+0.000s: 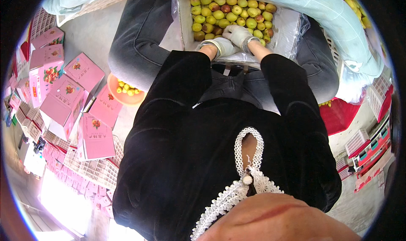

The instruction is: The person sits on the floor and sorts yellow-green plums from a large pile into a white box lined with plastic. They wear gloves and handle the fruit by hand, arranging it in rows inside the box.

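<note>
An open cardboard box (185, 22) with a plastic liner lies between my legs, with rows of green and reddish-brown jujubes (231, 17) in it. Both hands wear whitish gloves. My left hand (219, 46) is over the near edge of the box, its fingers partly hidden beside the other hand. Reaching a little farther in, my right hand (238, 35) rests on the near jujubes with bent fingers. Whether either hand holds a fruit cannot be made out. Clear plastic film (242, 56) lies under the wrists at the near side.
Pink printed cartons (65, 96) stand at the left, near an orange bowl (112, 92) with small yellow-green fruit. Light blue checked cloth (330, 17) covers the right side, above a red container (341, 115). White plastic crates (92, 165) stand lower left.
</note>
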`<move>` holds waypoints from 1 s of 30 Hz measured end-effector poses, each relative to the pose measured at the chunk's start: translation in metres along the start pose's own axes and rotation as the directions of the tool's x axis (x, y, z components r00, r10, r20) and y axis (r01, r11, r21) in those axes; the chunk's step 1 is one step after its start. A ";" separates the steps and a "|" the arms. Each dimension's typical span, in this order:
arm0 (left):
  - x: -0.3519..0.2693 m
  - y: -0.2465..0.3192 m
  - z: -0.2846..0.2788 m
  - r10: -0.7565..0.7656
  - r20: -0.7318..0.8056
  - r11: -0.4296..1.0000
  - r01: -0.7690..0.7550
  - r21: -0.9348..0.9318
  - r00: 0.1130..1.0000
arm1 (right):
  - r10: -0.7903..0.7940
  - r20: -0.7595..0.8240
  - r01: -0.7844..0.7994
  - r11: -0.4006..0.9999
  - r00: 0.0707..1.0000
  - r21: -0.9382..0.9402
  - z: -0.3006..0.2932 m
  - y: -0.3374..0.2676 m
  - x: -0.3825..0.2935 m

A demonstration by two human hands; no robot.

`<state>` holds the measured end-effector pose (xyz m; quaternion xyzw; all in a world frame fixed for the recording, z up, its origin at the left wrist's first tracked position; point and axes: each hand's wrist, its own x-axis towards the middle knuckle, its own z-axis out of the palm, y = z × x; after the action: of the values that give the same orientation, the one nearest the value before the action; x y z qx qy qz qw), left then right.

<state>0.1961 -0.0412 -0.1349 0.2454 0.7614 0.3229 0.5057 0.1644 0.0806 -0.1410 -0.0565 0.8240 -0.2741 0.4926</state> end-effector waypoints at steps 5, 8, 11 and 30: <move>-0.016 0.004 -0.008 -0.427 -0.003 0.898 0.425 0.118 0.904 | 0.022 -0.100 -0.026 0.999 0.995 -0.045 0.010 0.016 0.018; -0.014 -0.013 -0.008 -0.399 -0.015 0.892 0.392 0.227 0.917 | 0.043 -0.094 -0.047 0.998 0.995 -0.048 0.010 0.033 0.023; -0.002 -0.029 0.000 -0.379 -0.052 0.900 0.381 0.213 0.924 | -0.011 -0.065 0.021 0.987 0.998 0.158 0.015 0.047 0.026; 0.015 -0.026 0.003 -0.464 -0.134 0.837 0.482 0.257 0.876 | 0.237 -0.099 0.019 0.318 0.966 0.948 -0.009 0.054 0.027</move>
<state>0.1917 -0.0471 -0.1639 0.1086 0.8528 0.0840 0.5039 0.1526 0.1200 -0.1859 0.3265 0.5621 -0.6711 0.3565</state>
